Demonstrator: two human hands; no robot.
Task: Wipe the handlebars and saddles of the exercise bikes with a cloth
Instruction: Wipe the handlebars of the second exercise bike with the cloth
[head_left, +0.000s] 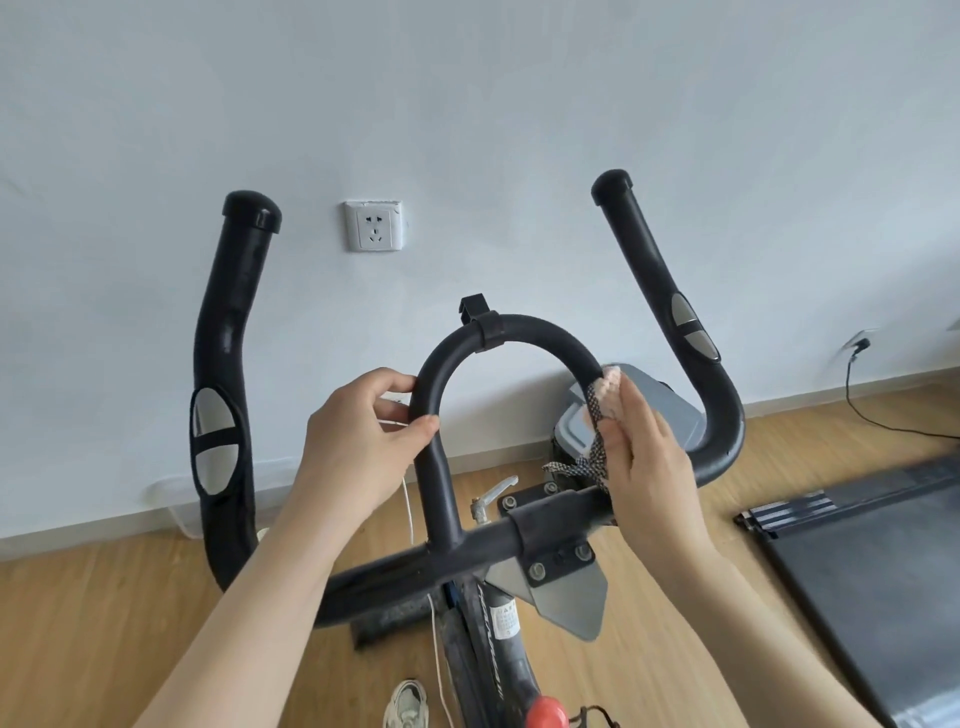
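While the saddle lies out of view, the exercise bike's handlebars (415, 566) fill the frame: a crossbar at 6 o'clock, one horn rising at 9 o'clock and the other at 2 o'clock. A treadmill (857, 571) lies on the floor at 4 o'clock. From the crossbar rises the centre loop (524, 327), which I judge to be the part in hand. The left hand (358, 441) curls round the loop's 9 o'clock leg, thumb in front and fingers behind, steadying it. The right hand (649, 457) grips the bunched cloth (605, 389) against the 3 o'clock leg, and a chequered tail hangs loose below. To wipe well, the cloth should wrap right round the tube rather than rub one face. It should then slide up over the arch toward 12 o'clock and work around the small clip (480, 322) there. The tail is best gathered in, clear of the bracket bolts (537, 570).
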